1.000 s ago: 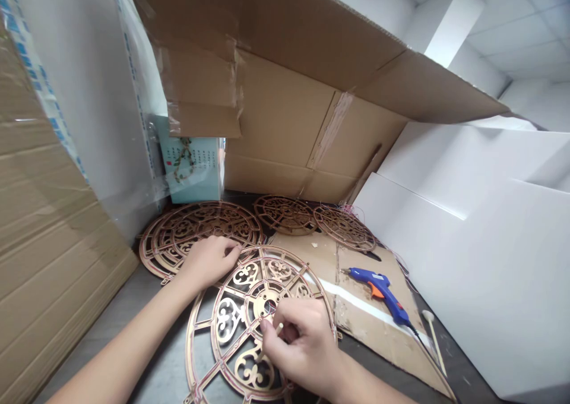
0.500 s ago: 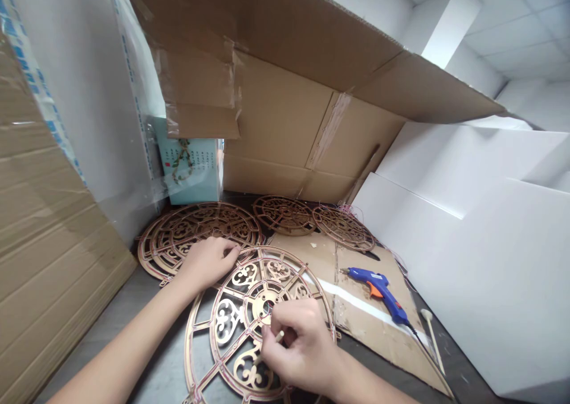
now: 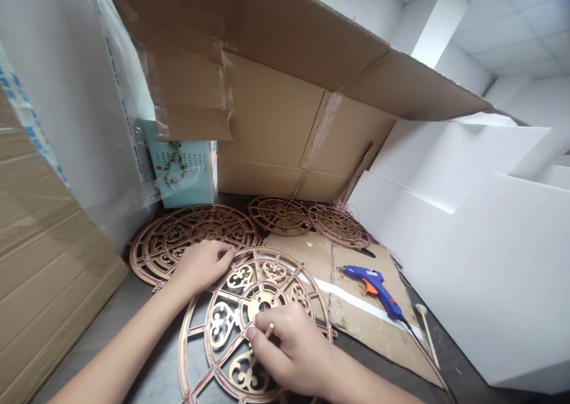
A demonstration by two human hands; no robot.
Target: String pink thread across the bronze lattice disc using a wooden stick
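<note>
A round gold filigree wheel (image 3: 231, 309) with scroll cut-outs lies flat in front of me. My left hand (image 3: 202, 265) rests on its upper left rim, fingers curled and pressing down. My right hand (image 3: 287, 350) sits over the wheel's lower right part, pinching a thin pale stick (image 3: 268, 331) between thumb and fingers, close to the wheel's hub (image 3: 262, 300). The stick's lower end is hidden in my fingers.
More filigree discs lie behind: a large stack (image 3: 178, 234) at left, two smaller ones (image 3: 312, 220) at the back. A blue glue gun (image 3: 371, 285) and a wooden stick (image 3: 425, 327) lie on flat cardboard (image 3: 356, 315) at right. Cardboard boxes and white panels surround the spot.
My right hand slid slightly down and left over the wheel, still pinching the stick. My left hand has stayed on the rim. The view shifted a little.
</note>
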